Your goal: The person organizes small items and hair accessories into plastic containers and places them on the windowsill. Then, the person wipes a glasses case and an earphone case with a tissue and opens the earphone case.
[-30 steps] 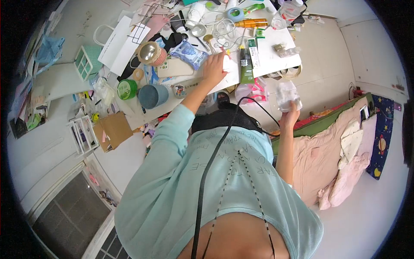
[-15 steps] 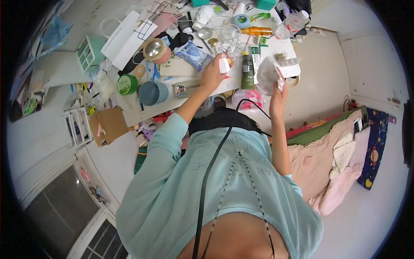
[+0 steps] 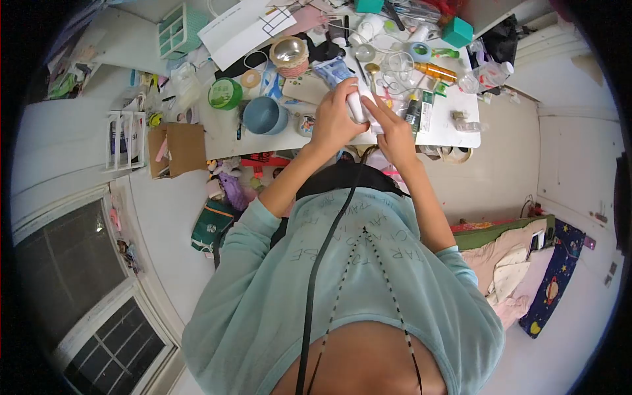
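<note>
My left hand [image 3: 332,122] is wrapped around a smooth, white, rounded object [image 3: 357,106] above the front edge of the desk. Its exact kind does not show. Close against it is my right hand [image 3: 395,137], index finger stretched toward the object's side. A piece of white tissue or cloth [image 3: 376,124] shows between the right fingers and the white object, partly hidden by them. Just right of my right hand stands a dark green tube [image 3: 413,112]. Behind the left fingers lies a blue soft packet [image 3: 331,70].
On the white desk [image 3: 447,137] sit a blue-grey bowl [image 3: 264,117], a green round container [image 3: 225,94], a metal bowl [image 3: 289,52], an orange bottle [image 3: 436,71] and tangled cables. A cardboard box [image 3: 186,150] stands at the left.
My right hand has moved left with the white material, meeting my left hand at the white object. The view has shifted, and the desk things appear further right.
</note>
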Motion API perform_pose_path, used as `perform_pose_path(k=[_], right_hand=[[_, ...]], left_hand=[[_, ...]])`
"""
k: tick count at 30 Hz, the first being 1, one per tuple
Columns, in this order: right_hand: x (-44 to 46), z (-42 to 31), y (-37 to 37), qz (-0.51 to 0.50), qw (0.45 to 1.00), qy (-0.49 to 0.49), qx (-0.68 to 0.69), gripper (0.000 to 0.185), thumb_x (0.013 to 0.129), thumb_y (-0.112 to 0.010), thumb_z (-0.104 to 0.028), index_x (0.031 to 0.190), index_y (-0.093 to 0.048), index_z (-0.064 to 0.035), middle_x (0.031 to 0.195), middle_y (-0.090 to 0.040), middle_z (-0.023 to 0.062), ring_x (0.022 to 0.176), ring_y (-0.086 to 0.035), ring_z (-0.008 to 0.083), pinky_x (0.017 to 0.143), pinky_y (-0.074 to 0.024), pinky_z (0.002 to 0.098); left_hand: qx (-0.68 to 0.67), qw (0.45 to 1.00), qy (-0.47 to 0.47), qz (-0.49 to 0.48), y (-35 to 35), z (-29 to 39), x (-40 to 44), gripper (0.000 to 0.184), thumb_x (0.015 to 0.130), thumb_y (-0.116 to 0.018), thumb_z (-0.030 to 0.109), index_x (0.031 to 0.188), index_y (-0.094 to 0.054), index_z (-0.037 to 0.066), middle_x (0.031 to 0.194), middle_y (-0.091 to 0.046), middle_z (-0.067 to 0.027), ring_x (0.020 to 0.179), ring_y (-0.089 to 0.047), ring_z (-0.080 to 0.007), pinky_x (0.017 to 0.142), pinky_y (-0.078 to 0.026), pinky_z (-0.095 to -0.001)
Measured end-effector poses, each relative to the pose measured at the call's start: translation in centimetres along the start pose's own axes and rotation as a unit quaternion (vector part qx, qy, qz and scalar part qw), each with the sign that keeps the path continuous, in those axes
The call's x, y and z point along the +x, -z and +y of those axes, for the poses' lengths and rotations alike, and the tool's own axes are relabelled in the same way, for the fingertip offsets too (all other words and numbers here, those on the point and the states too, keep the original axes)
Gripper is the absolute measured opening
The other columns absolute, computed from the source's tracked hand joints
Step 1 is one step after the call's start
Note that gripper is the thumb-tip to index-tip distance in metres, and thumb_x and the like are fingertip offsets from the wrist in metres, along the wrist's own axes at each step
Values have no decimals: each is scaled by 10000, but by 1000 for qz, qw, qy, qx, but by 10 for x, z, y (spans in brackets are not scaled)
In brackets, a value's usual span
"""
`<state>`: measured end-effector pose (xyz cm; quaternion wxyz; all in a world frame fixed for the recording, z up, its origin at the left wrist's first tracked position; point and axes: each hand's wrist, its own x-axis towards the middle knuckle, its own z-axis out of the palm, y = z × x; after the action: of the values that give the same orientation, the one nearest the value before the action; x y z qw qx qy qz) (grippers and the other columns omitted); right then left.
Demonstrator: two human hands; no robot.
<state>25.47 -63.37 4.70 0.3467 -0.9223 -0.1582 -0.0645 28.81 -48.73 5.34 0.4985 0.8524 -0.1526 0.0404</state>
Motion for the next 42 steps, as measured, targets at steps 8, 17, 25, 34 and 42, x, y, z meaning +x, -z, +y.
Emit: perform_pose_path(k=[8,17,25,34,42], right_hand=[[-5,-23,-7,25,996,40,73,496,584,-463,28,1062,-510,-94,1064,-512,185,842,-548,337,730,-454,377],[9,-47,1,202,891,-176,367,331,815,-366,-68,1122,-478,-16,1131,-491,92,1100,-391,179,927,-263,277],[17,-42,-1,125,929,-180,298,349,826,-367,-118,1146,-442,0,1126,-484,95,1019,-441,173,907,-295,277],[-43,55,0,201,840,-338,375,396,818,-480,-224,1150,-417,-17,1068,-491,95,992,-466,182,833,-376,305],[-9,8,-15,134,870,-327,344,324,787,-500,-263,1020,-526,-39,851,-539,9,723,-486,99,620,-387,239]], left_hand=[[56,995,-66,47,45,-3,4,642,474,-732,99,1034,-421,69,930,-542,-113,865,-507,-302,762,-410,-371],[43,991,-110,60,78,8,7,624,495,-738,102,1038,-432,74,1013,-504,-105,925,-481,-291,794,-392,-364],[111,991,-55,54,93,-11,-14,610,517,-736,140,1049,-448,70,1013,-521,-98,932,-495,-246,805,-388,-343],[82,899,183,390,283,-153,-107,642,568,-720,49,1110,-376,18,1069,-479,-138,882,-525,-207,713,-463,-294],[40,973,98,204,242,-60,-68,713,519,-739,40,1134,-379,47,1035,-521,-95,875,-533,-178,747,-455,-295]])
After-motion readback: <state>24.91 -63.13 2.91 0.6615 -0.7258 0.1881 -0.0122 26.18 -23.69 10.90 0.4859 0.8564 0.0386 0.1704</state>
